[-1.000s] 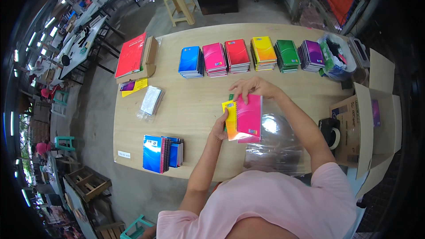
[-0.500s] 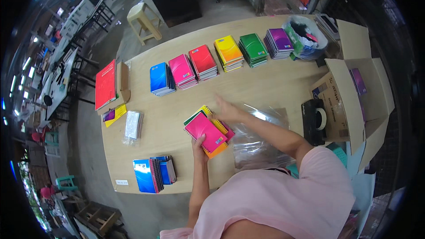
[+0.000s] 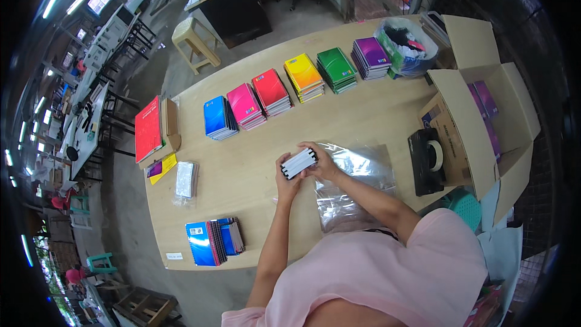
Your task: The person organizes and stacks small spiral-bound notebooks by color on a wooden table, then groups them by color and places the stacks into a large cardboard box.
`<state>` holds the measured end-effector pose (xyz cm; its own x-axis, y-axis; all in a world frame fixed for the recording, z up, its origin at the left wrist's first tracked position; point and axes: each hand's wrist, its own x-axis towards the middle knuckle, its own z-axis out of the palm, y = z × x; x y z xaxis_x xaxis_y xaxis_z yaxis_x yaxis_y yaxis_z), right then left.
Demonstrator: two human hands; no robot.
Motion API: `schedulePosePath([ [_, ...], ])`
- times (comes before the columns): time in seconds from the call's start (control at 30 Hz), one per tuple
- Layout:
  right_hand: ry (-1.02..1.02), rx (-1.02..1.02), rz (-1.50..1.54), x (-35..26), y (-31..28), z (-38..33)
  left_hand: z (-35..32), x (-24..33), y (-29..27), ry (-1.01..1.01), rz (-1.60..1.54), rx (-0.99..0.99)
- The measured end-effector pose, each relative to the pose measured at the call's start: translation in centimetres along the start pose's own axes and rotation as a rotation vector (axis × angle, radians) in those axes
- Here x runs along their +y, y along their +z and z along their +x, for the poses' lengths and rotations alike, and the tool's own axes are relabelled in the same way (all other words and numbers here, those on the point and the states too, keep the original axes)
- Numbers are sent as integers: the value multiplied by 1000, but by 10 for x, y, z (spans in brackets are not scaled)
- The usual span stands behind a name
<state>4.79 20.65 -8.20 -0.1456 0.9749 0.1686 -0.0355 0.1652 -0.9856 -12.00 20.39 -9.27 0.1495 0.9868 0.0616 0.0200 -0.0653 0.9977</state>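
Between both hands, over the middle of the table, a small stack of spiral notebooks (image 3: 299,164) stands on edge, its white page edges facing up. My left hand (image 3: 285,180) is closed round its left side. The fingers of my right hand (image 3: 322,163) wrap its right side. The covers are hidden by the hands and the angle. Beside my right forearm lie clear plastic bags (image 3: 357,175). Beyond my hands is a row of notebook stacks: blue (image 3: 219,116), pink (image 3: 245,105), red (image 3: 271,92), yellow (image 3: 304,76), green (image 3: 336,69) and purple (image 3: 370,57).
An open cardboard box (image 3: 455,139) with purple notebooks stands at the right, a black tape dispenser (image 3: 425,163) beside it. A filled plastic bag (image 3: 407,48) sits at the back right. More blue notebooks (image 3: 203,243), a wrapped pack (image 3: 186,180) and a red box (image 3: 149,130) are at the left.
The fanned notebooks in my left hand are now gathered into an upright stack. My right hand has come back from reaching outward and now grips the stack too.
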Motion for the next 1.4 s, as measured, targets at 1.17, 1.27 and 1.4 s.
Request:
schedulePosePath([
  [1.17, 230, 585, -1421, -50, -294, 174, -31, 25, 10, -386, -491, 118],
  [1.27, 367, 498, -1508, -49, -291, 187, -31, 28, 15, -399, -463, 154],
  [1.4, 476, 555, -1369, -44, -321, 194, -35, 26, 4, -404, -490, 201],
])
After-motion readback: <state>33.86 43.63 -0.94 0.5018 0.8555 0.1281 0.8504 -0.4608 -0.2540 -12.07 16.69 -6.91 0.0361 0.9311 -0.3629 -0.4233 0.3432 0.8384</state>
